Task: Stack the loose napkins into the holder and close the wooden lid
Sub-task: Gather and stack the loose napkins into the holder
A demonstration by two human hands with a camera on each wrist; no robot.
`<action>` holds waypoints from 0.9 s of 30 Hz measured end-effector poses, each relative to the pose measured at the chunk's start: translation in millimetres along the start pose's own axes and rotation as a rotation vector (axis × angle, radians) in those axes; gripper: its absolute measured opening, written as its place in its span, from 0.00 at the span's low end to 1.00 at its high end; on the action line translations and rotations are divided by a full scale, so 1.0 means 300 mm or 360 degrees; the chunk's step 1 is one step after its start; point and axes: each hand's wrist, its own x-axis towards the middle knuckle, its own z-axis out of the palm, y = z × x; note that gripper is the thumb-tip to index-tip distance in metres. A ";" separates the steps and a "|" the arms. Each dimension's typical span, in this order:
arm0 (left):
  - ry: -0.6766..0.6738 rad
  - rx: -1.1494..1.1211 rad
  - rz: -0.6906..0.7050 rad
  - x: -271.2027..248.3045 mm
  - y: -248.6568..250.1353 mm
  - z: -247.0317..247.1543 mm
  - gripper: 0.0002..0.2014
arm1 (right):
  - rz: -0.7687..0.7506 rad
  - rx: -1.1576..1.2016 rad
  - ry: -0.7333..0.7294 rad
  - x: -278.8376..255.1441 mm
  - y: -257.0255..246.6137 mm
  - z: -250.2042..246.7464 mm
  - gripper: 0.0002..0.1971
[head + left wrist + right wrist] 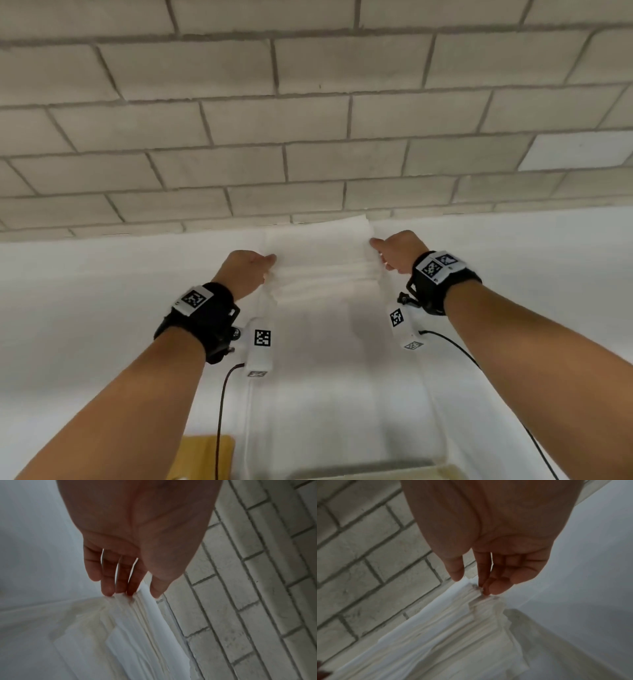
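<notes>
While two hands, left hand and right hand, each grip one napkin stack at frame centre, it rests on a white surface below a brick wall.

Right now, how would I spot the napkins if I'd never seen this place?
Find the grey brick wall above the white table. Where they meet, the napkin stack sits between the left hand and the right hand: layered white sheets with stepped, uneven edges.
</notes>
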 end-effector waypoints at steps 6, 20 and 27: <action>0.0192 0.0043 0.0082 0.037 0.002 0.039 0.15 | -0.0192 -0.0119 0.0145 0.015 -0.006 0.033 0.22; 0.0563 0.0285 0.0552 -0.030 0.094 0.027 0.09 | -0.0473 -0.0124 0.0273 -0.056 -0.001 0.004 0.25; 0.0138 0.0407 0.1133 -0.115 0.185 -0.010 0.07 | -0.1009 -0.0158 0.0080 -0.092 -0.087 0.015 0.43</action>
